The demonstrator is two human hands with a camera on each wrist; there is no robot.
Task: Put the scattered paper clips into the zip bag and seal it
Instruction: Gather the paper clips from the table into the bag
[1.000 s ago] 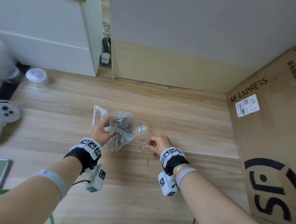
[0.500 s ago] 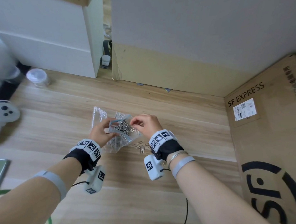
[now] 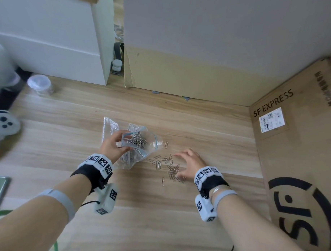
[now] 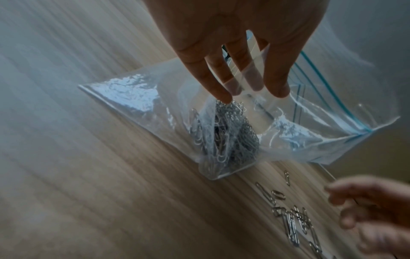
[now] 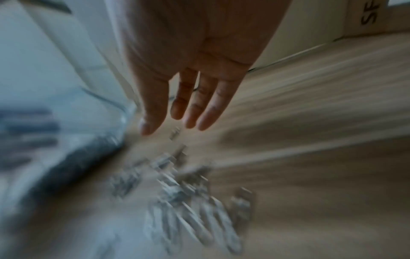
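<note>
A clear zip bag (image 3: 137, 145) with a blue seal strip stands on the wooden table, its mouth held open. My left hand (image 3: 114, 144) pinches the bag's near lip; in the left wrist view the fingers (image 4: 221, 91) reach into the zip bag (image 4: 288, 126) above a heap of clips (image 4: 224, 138). Several loose paper clips (image 3: 170, 168) lie on the table to the bag's right. My right hand (image 3: 188, 164) hovers just over them, fingers spread and holding nothing. The right wrist view is blurred, with straight fingers (image 5: 193, 108) above the paper clips (image 5: 188, 192).
A brown SF Express cardboard box (image 3: 297, 158) lines the right side. A grey and brown panel (image 3: 196, 71) and a white cabinet (image 3: 51, 41) close off the back. A clear jar (image 3: 40, 86) and a white controller (image 3: 3, 125) sit at the far left.
My right hand went from the loose clips up to the bag's mouth, then back down to the right over the clips, now spread open. The left hand kept its hold on the bag.
</note>
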